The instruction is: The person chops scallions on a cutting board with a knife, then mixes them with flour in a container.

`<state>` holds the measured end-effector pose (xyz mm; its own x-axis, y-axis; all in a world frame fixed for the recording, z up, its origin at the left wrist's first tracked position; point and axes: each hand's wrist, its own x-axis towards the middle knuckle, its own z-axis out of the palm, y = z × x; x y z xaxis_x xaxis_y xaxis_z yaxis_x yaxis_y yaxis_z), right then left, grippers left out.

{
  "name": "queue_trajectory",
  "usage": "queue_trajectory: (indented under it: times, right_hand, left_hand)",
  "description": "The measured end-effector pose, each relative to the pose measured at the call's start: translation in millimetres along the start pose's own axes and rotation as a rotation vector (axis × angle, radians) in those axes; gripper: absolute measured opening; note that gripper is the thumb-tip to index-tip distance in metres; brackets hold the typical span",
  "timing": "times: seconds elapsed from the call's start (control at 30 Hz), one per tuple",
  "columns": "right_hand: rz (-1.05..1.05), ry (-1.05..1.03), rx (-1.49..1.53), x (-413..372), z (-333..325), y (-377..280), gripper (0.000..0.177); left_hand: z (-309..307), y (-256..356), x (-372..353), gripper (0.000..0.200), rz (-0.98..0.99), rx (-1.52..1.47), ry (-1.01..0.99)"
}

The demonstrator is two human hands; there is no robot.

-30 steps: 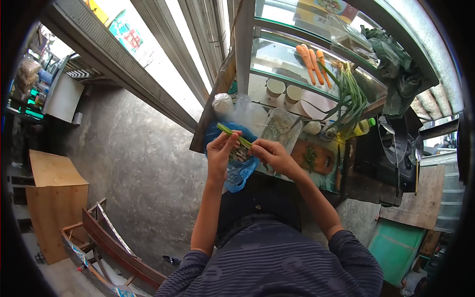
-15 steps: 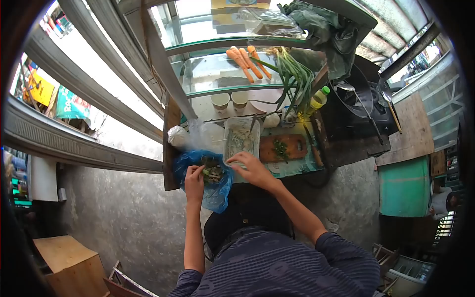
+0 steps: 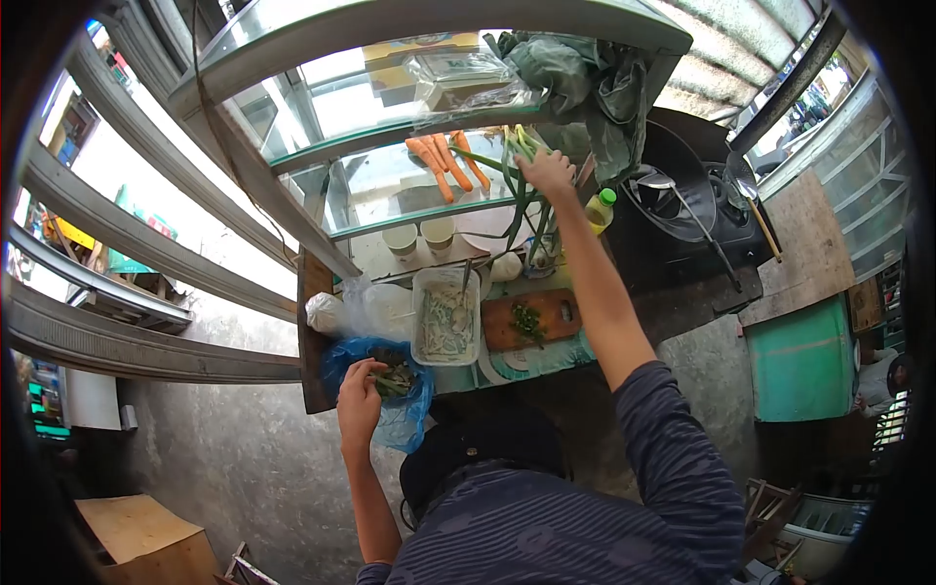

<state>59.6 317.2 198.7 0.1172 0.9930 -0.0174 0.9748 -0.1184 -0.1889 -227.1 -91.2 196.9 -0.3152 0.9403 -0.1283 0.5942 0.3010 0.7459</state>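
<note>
My right hand [image 3: 548, 174] is stretched out to the glass shelf, its fingers closed around the spring onions [image 3: 514, 141]. Their long green leaves hang down over the shelf's front edge. At the left, my left hand [image 3: 359, 390] is over the rim of a blue plastic bag [image 3: 414, 414] holding green and brown vegetable scraps [image 3: 395, 378]. Its fingers are curled together; what is between them is hidden. Beside the bag stands a clear plastic tub [image 3: 447, 359] with pale, shredded-looking food and a utensil in it. Chopped greens [image 3: 527, 322] lie on a wooden cutting board [image 3: 499, 327].
Several carrots [image 3: 441, 161] lie on the glass shelf. Below it stand two cups [image 3: 437, 234] and a yellow bottle with a green cap [image 3: 600, 210]. A white bundle [image 3: 325, 312] sits by the left post. At right, a wok [image 3: 673, 190] rests on a black stove [image 3: 741, 234].
My right hand has left the tub's rim, reached up and forward, and taken hold of the spring onions. My left hand has shifted toward the bag's left rim. The whole view has shifted too.
</note>
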Motion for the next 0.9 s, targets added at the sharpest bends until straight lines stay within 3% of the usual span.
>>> queue_trajectory:
  times: [0.07,0.17,0.27,0.33,0.4,0.43,0.5,0.57,0.67,0.77,0.9]
  right_hand:
    - [-0.063,0.112,-0.075,-13.5,14.5,-19.1,0.062]
    - [-0.23,0.101,0.025,-23.0,27.8,-36.5,0.063]
    - [-0.287,-0.085,0.069,-26.4,14.5,-38.2,0.063]
    - [-0.367,-0.097,0.178,-25.3,-4.4,-25.8,0.057]
    - [-0.451,-0.108,0.281,-22.2,-24.5,-11.4,0.053]
    - [-0.421,0.132,0.396,-22.7,-30.0,-7.7,0.037]
    - [-0.34,0.236,0.356,8.1,-18.1,7.6,0.032]
    - [-0.292,0.215,0.282,27.1,-14.6,16.2,0.029]
    - [-0.271,0.087,0.14,35.3,-13.2,17.4,0.024]
    - [-0.306,0.112,0.052,48.1,-6.4,16.8,0.022]
    - [-0.301,0.15,0.101,55.4,-5.4,21.2,0.022]
  left_hand:
    - [0.2,37.6,17.3,0.031,0.028,-0.164,-0.035]
    - [18.6,86.0,60.4,0.029,0.101,-0.337,-0.094]
    - [53.4,122.3,120.7,0.03,0.207,-0.422,-0.186]
    - [84.2,141.4,159.2,0.031,0.247,-0.487,-0.204]
    - [110.4,163.6,188.7,0.032,0.321,-0.477,-0.127]
    - [117.8,177.4,196.9,0.032,0.321,-0.403,-0.067]
    - [129.7,198.7,208.7,0.035,0.31,-0.254,0.055]
    - [156.5,187.9,234.8,0.039,0.345,-0.193,0.114]
    - [164.9,192.4,230.0,0.046,0.316,-0.084,0.109]
    - [161.7,203.6,212.7,0.045,0.314,-0.045,0.144]
    - [174.7,184.4,214.7,0.046,0.435,-0.078,0.411]
